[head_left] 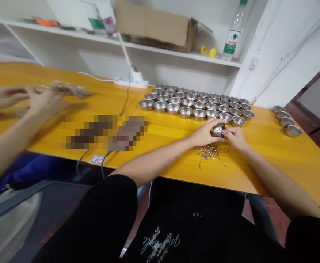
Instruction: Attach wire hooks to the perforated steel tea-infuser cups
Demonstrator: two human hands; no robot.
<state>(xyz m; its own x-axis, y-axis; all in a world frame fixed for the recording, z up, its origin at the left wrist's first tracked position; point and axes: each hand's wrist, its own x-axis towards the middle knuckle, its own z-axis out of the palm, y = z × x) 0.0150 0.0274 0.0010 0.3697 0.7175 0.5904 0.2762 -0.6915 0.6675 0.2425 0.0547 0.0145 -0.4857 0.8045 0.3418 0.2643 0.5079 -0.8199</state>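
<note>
Both my hands meet over the yellow table and hold one small perforated metal cup between them. My left hand grips it from the left, my right hand from the right. Just below the hands lies a loose pile of thin wire rings. Behind them, several matching metal cups stand in neat rows.
A few more metal cups sit near the table's right edge. At the left a co-worker's hands handle shiny parts. A power strip and its cable lie at the back; shelves hold a cardboard box and a bottle.
</note>
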